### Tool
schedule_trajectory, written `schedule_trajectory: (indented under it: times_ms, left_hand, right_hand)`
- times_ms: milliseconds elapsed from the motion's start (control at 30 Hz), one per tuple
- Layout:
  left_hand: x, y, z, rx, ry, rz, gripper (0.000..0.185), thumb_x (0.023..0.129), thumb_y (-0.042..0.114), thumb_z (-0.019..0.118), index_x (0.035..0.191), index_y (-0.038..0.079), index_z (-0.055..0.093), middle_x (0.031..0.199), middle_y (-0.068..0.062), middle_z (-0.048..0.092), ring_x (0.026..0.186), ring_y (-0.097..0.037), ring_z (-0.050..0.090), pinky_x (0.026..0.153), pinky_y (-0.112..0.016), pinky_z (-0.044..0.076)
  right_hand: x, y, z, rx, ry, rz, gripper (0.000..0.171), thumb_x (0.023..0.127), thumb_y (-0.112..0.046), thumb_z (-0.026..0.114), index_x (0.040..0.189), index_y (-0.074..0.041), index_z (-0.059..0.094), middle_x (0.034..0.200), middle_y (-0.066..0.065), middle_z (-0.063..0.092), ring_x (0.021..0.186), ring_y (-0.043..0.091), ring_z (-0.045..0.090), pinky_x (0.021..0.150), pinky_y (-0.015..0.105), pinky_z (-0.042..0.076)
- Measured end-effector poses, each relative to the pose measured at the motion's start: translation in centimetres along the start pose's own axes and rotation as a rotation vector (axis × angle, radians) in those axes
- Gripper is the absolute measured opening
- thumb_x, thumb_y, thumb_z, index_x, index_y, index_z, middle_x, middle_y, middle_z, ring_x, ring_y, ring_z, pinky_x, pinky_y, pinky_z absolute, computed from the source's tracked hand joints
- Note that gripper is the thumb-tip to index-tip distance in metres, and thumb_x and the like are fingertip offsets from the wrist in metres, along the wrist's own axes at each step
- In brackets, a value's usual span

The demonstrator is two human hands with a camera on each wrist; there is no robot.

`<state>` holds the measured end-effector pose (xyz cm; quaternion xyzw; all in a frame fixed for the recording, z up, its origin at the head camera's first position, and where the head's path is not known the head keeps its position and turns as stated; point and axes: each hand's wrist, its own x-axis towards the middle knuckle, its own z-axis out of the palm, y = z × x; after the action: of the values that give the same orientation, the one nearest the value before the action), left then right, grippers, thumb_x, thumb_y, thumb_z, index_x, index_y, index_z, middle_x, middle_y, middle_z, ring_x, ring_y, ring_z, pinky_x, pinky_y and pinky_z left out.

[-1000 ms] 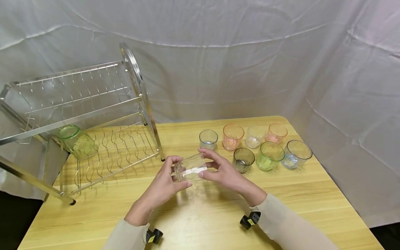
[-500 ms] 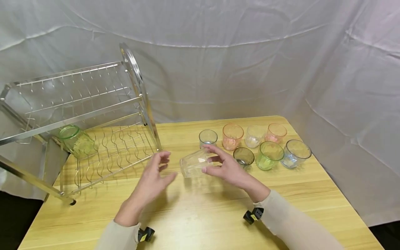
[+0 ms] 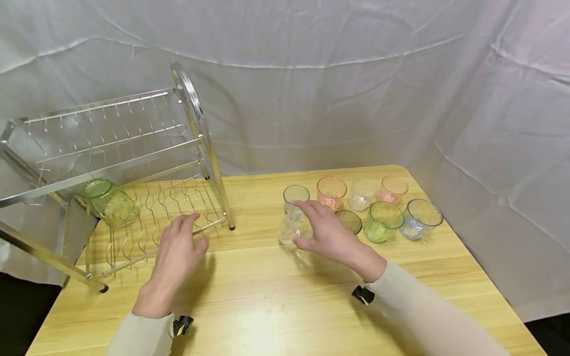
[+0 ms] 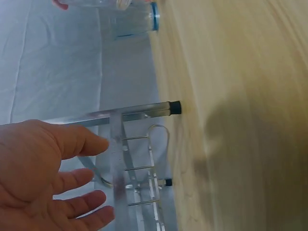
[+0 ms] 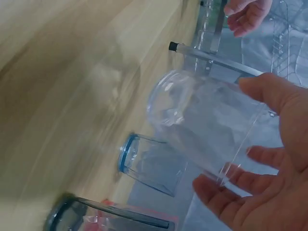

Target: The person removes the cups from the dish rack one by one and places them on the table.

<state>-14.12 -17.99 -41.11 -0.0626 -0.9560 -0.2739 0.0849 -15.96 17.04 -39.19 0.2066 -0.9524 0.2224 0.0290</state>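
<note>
A clear drinking glass [image 3: 291, 231] is in my right hand [image 3: 331, 233], tilted, in front of the small blue-rimmed glass [image 3: 296, 194]. In the right wrist view the thumb and fingers hold the clear glass [image 5: 207, 120] close to one end. The other end points down toward the table. My left hand [image 3: 175, 254] holds nothing and hovers by the front rail of the metal dish rack [image 3: 209, 225]. Seen from the left wrist, the thumb and fingers of this left hand [image 4: 53, 178] are spread apart beside the rack.
On the rack's lower tier a green glass [image 3: 111, 201] leans at the left. Right of my right hand stand a dark glass [image 3: 350, 221], pinkish glasses [image 3: 331, 190], another clear glass [image 3: 362, 194], a yellow-green glass [image 3: 384, 221] and a blue glass [image 3: 420, 220]. A grey cloth [image 3: 311, 109] hangs behind.
My left hand has let go of the clear glass and moved left to the rack. My right hand has carried the glass slightly right and tipped it toward upright.
</note>
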Motion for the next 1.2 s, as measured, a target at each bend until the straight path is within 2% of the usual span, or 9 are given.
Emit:
schedule_trajectory:
  times_ms: [133, 367, 600, 867, 967, 1200]
  left_hand:
    - [-0.1, -0.4, 0.5, 0.029, -0.050, 0.000, 0.065, 0.097, 0.013, 0.068, 0.153, -0.007, 0.043, 0.153, -0.037, 0.044, 0.141, -0.059, 0.041, 0.119, -0.080, 0.016]
    - [-0.6, -0.8, 1.3, 0.081, -0.092, 0.010, 0.069, 0.095, 0.017, 0.073, 0.154, -0.004, 0.043, 0.153, -0.033, 0.048, 0.141, -0.055, 0.044, 0.121, -0.081, 0.002]
    - [-0.8, -1.0, 1.6, 0.116, -0.095, 0.041, 0.072, 0.092, 0.019, 0.078, 0.152, -0.004, 0.045, 0.150, -0.032, 0.052, 0.142, -0.052, 0.045, 0.121, -0.081, 0.002]
    - [-0.8, -1.0, 1.7, 0.135, -0.083, 0.053, 0.072, 0.091, 0.018, 0.079, 0.151, -0.005, 0.046, 0.148, -0.032, 0.054, 0.140, -0.051, 0.046, 0.120, -0.082, 0.005]
    - [-0.8, -1.0, 1.7, 0.140, -0.080, 0.053, 0.073, 0.091, 0.018, 0.079, 0.151, -0.005, 0.046, 0.148, -0.033, 0.054, 0.140, -0.052, 0.046, 0.120, -0.082, 0.006]
    - [-0.8, -1.0, 1.7, 0.146, -0.082, 0.053, 0.073, 0.091, 0.018, 0.079, 0.151, -0.005, 0.045, 0.147, -0.033, 0.054, 0.140, -0.052, 0.046, 0.120, -0.082, 0.007]
  right_hand:
    - [0.3, -0.2, 0.1, -0.103, -0.040, 0.017, 0.085, 0.086, -0.041, 0.083, 0.159, -0.016, 0.046, 0.156, 0.014, 0.053, 0.134, 0.039, 0.057, 0.099, 0.057, 0.058]
    - [0.8, -0.1, 0.4, -0.205, -0.101, 0.018, 0.084, 0.087, -0.044, 0.081, 0.159, -0.014, 0.047, 0.156, 0.018, 0.053, 0.136, 0.044, 0.055, 0.112, 0.057, 0.050]
    - [1.0, 0.1, 0.5, -0.230, -0.131, -0.010, 0.084, 0.089, -0.048, 0.079, 0.158, -0.011, 0.047, 0.155, 0.022, 0.053, 0.144, 0.042, 0.051, 0.123, 0.057, 0.038]
    - [1.4, 0.0, 0.6, -0.235, -0.145, -0.022, 0.082, 0.090, -0.048, 0.077, 0.156, -0.009, 0.049, 0.152, 0.021, 0.056, 0.142, 0.038, 0.053, 0.126, 0.055, 0.034]
    - [1.4, 0.0, 0.5, -0.226, -0.148, -0.021, 0.083, 0.089, -0.048, 0.078, 0.157, -0.008, 0.049, 0.151, 0.021, 0.056, 0.141, 0.038, 0.054, 0.126, 0.055, 0.034]
    - [1.4, -0.3, 0.3, -0.229, -0.178, -0.002, 0.092, 0.084, -0.045, 0.084, 0.160, -0.012, 0.044, 0.154, 0.023, 0.053, 0.135, 0.045, 0.055, 0.116, 0.058, 0.046]
